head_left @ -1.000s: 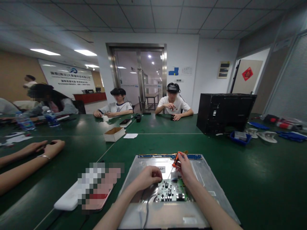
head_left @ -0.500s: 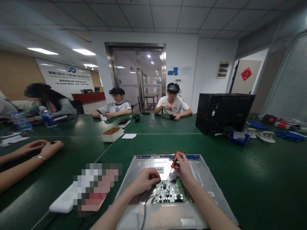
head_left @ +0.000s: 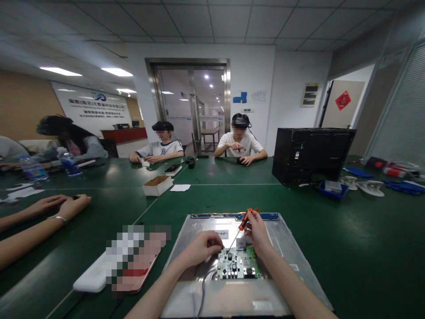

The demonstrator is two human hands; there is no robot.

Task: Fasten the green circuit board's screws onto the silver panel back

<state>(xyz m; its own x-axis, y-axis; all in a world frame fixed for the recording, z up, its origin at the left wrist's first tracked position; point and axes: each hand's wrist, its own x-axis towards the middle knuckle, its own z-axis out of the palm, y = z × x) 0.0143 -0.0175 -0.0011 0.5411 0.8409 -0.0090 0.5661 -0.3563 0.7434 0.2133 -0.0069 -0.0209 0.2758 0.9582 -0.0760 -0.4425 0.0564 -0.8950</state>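
Observation:
My right hand (head_left: pixel 259 232) grips an orange and black screwdriver (head_left: pixel 245 219) by its handle. The slanting thin shaft runs down to the upper left part of a green circuit board (head_left: pixel 239 269). At that board's upper left corner is my left hand (head_left: pixel 205 246), its fingers curled together; whatever is between the fingertips is hidden. Under the board lies a flat silvery metal panel (head_left: pixel 292 248), like the back of a screen, with a narrow blue circuit strip (head_left: pixel 212 216) along its far edge. A grey cable (head_left: pixel 203 292) runs from near the board toward me.
Left of the panel lie a white power bank-like block (head_left: pixel 91 279) and a pink phone-like slab (head_left: pixel 151 257). Farther off stand an open white box (head_left: pixel 158 186) and a black monitor-like casing (head_left: pixel 310 155). Another person's hands (head_left: pixel 68 206) rest at left; people sit across the green table (head_left: pixel 365 248).
The screwdriver leans over a little more, its handle shifted slightly right. My left hand stays at the board's corner. The whole view has shifted slightly.

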